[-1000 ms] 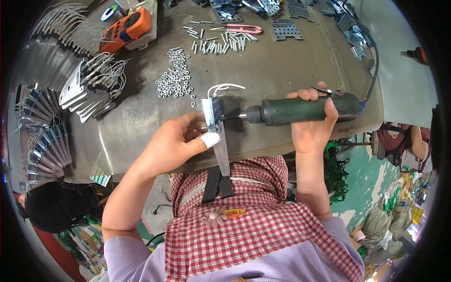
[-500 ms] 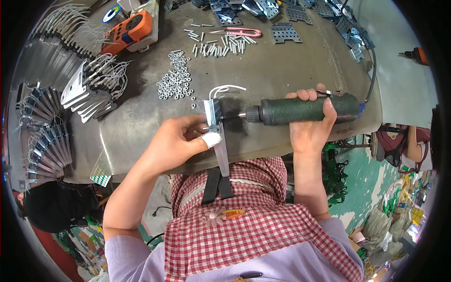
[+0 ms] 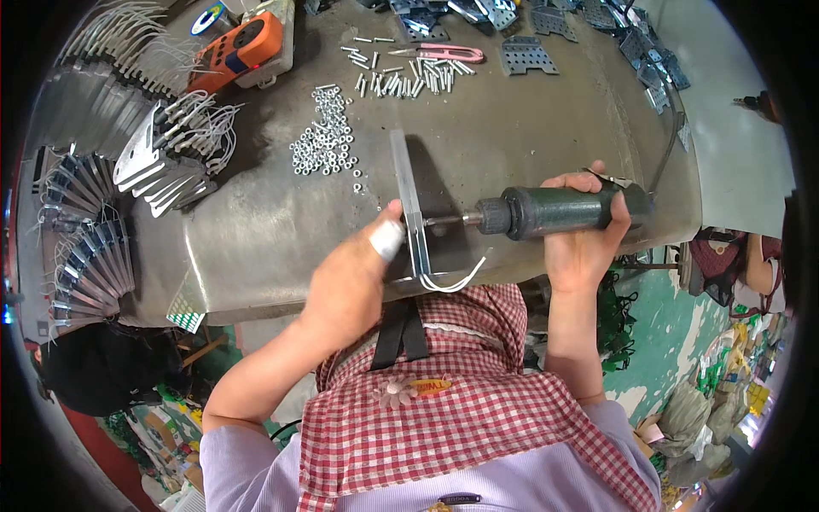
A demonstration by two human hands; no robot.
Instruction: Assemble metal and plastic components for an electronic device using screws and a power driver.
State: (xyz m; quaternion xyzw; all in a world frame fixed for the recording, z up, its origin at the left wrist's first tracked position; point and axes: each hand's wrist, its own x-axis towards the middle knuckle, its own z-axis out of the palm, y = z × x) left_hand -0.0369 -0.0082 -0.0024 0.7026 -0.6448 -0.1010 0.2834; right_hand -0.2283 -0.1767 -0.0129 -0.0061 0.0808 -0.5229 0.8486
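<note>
A slim grey metal strip stands on edge over the near side of the table. Its far end points away from me, and a white wire curls from its near end. My left hand is closed on it from the left, a white wrap around the thumb; the other fingers are mostly hidden. In my right hand lies a dark green electric screwdriver, fingers wrapped round its body. The screwdriver's bit reaches left to the strip's near half and appears to touch it.
Beyond the strip lie loose nuts, screws and pink-handled snips. Perforated metal plates are at the far edge. Wired strips crowd the left, near an orange device. A cable trails from the screwdriver.
The strip has been turned end for end: its long end now points away and its wire lies nearest me. My left hand has rotated with it; the screwdriver has shifted slightly right.
</note>
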